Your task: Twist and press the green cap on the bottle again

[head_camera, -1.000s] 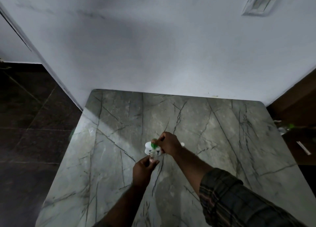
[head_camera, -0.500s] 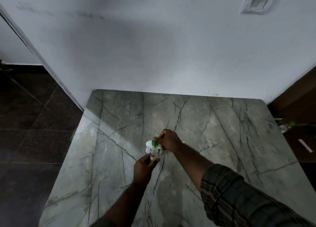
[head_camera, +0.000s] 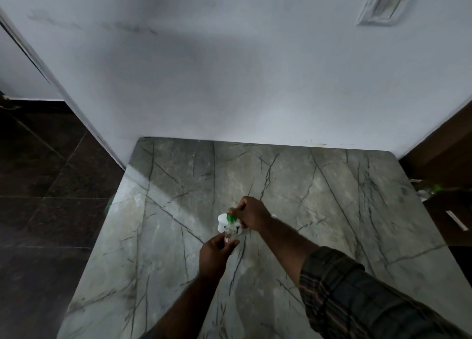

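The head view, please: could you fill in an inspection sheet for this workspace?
Surface: grey veined marble table, set against a white wall.
Job's things: small clear bottle with green cap; white object right behind it.
Clutter: nothing seen on the table apart from these.
Hands: left hand grips the bottle's body; right hand pinches the green cap.
Cables: nothing seen.
Surroundings: dark tiled floor on the left, wall plate above, dark wooden furniture on the right.
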